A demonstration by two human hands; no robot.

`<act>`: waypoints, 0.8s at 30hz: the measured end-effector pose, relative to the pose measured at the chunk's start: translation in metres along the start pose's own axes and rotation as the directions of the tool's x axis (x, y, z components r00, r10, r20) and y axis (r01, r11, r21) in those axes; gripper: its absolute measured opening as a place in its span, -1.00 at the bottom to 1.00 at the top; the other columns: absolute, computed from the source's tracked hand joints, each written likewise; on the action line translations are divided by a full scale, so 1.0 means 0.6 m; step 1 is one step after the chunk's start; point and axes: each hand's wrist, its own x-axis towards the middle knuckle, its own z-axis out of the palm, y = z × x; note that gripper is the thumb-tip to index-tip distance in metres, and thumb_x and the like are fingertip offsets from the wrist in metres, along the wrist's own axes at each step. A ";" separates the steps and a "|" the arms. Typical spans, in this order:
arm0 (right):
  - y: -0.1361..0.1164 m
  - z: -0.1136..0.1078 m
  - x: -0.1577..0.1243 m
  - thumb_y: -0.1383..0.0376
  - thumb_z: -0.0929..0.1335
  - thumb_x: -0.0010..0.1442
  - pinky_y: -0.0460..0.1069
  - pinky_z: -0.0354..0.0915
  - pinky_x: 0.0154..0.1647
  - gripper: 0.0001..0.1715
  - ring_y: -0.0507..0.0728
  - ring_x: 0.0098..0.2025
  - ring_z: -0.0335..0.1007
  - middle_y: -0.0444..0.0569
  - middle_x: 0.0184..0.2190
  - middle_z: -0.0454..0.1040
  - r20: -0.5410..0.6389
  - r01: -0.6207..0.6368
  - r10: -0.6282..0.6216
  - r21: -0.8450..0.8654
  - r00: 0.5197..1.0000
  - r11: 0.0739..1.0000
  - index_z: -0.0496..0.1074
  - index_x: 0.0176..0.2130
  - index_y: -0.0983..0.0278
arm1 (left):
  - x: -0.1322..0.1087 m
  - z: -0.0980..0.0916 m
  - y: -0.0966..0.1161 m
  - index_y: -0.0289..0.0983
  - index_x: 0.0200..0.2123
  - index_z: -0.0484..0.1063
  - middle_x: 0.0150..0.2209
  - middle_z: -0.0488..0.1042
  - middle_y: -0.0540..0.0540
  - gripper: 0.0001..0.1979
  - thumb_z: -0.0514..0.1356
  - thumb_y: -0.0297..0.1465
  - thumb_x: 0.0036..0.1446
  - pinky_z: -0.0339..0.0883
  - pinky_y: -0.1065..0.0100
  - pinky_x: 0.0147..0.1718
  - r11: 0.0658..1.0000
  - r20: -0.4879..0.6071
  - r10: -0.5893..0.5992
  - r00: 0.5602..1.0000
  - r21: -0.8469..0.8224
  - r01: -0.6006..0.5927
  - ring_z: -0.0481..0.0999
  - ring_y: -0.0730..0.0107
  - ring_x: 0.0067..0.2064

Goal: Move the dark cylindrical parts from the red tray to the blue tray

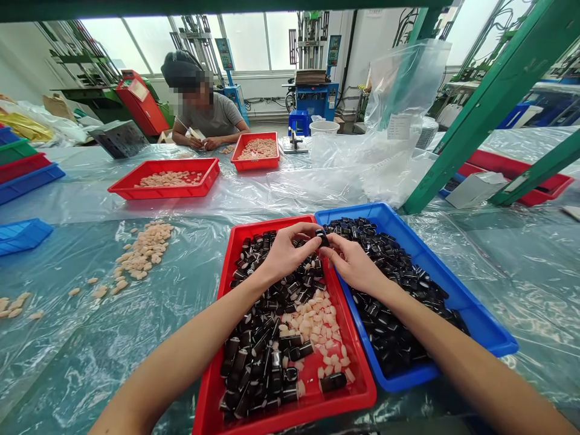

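Between my two hands, above where the two trays meet, is a small glossy black cylindrical piece (pixel 322 237). My left hand (pixel 292 246) pinches it between thumb and fingers. From the other side, the fingertips of my right hand (pixel 353 261) close in against it; whether they grip it too is partly hidden. Below my left hand, a red tray (pixel 211 386) holds many similar black pieces (pixel 258 356), some with pale ends, and a heap of small pale beige pieces (pixel 312 317). Under my right hand, a blue tray (pixel 480 332) is filled with black pieces (pixel 389 326).
Loose beige pieces (pixel 145 251) lie on the plastic-covered table at left. Two red trays (pixel 165 192) (pixel 256 163) of beige pieces stand farther back, near a seated person (pixel 208 109). A green post (pixel 489 103) rises at right beside a clear plastic bag (pixel 399 96).
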 end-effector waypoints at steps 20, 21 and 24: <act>0.007 -0.003 0.001 0.17 0.17 0.37 -0.04 0.11 -0.35 -0.75 0.10 -0.44 0.28 -0.13 -0.48 0.39 -0.046 -0.016 0.011 -0.116 0.999 0.993 0.28 -0.29 0.22 | -0.005 0.005 0.006 -0.27 -0.18 0.59 -0.20 0.58 -0.12 -0.81 0.22 -0.50 0.15 0.43 0.44 -0.34 0.962 -0.100 0.232 0.967 0.168 -0.214 0.55 0.41 -0.22; 0.007 -0.004 0.001 0.17 0.17 0.36 -0.04 0.11 -0.35 -0.75 0.10 -0.44 0.28 -0.12 -0.48 0.40 -0.053 -0.020 0.014 -0.118 0.999 0.993 0.28 -0.30 0.22 | -0.005 0.005 0.006 -0.28 -0.18 0.59 -0.22 0.59 -0.11 -0.82 0.22 -0.49 0.16 0.43 0.45 -0.34 0.967 -0.103 0.216 0.971 0.164 -0.197 0.55 0.41 -0.23; 0.007 -0.005 0.002 0.15 0.17 0.36 -0.04 0.10 -0.38 -0.74 0.09 -0.47 0.27 -0.13 -0.50 0.39 -0.073 -0.027 0.019 -0.111 0.997 0.993 0.26 -0.32 0.22 | -0.004 0.005 0.003 -0.28 -0.19 0.59 -0.25 0.62 -0.11 -0.82 0.21 -0.46 0.16 0.43 0.45 -0.35 0.979 -0.108 0.156 0.982 0.152 -0.139 0.56 0.42 -0.26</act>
